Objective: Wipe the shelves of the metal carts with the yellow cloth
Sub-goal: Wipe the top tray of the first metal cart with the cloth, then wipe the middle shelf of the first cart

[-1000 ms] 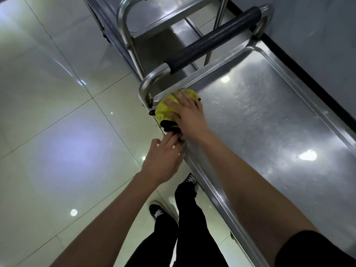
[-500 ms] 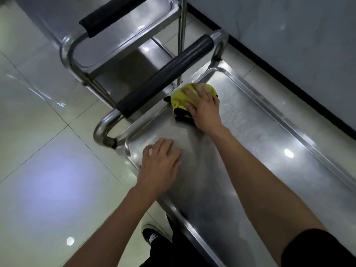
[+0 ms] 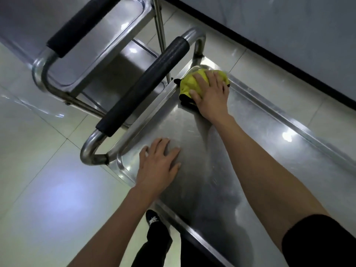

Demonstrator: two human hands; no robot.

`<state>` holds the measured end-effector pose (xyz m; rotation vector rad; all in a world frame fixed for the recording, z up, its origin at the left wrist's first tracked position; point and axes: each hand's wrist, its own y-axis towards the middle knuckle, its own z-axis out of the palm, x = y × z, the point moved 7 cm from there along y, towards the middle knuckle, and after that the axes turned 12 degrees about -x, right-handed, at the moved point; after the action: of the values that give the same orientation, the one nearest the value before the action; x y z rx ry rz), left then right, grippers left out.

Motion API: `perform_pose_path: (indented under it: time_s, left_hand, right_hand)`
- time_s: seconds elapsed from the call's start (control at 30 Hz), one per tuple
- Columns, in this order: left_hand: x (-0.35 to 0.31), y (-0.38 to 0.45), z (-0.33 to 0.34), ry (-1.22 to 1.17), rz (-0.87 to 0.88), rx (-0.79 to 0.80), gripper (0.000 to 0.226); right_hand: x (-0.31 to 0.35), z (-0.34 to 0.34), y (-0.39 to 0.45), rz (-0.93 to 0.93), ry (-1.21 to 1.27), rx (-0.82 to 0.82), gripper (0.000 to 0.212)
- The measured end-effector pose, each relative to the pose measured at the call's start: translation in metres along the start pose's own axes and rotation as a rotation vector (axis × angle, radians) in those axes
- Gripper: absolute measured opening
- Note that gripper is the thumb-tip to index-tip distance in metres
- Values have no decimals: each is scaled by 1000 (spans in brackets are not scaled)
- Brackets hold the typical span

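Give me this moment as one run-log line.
step: wiping top shelf | right hand: presses yellow cloth into far corner by handle | left hand: flat on shelf, near corner

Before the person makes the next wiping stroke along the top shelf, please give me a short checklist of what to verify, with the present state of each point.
1. Yellow cloth under the right hand: ok, fingers spread flat on it.
2. Cloth lies on the top shelf, in the far corner by the handle: ok.
3. Left hand steadies the cart, flat on the shelf: ok.
4. Shelf ahead free of things in the stroke's path: ok in the part visible.
5. Cart wheels locked: cannot tell.
6. Second cart wiped: cannot tell.
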<state>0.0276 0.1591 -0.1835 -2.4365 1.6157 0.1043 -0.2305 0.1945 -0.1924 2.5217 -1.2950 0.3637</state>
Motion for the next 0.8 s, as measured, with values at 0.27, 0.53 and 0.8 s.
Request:
perform_pose_path:
  time_s: [0.27, 0.53, 0.8]
  left_hand:
    - [5, 3, 0, 50, 101, 20, 50]
    - [16, -8, 0, 83, 324, 25, 53]
    - [28, -46, -6, 62, 529, 64, 43]
  right_hand:
    - [-16, -17, -85, 160, -15, -7, 54]
    - [4, -29, -222, 467, -100, -41, 65]
    - [74, -31, -334, 681, -222, -26, 57]
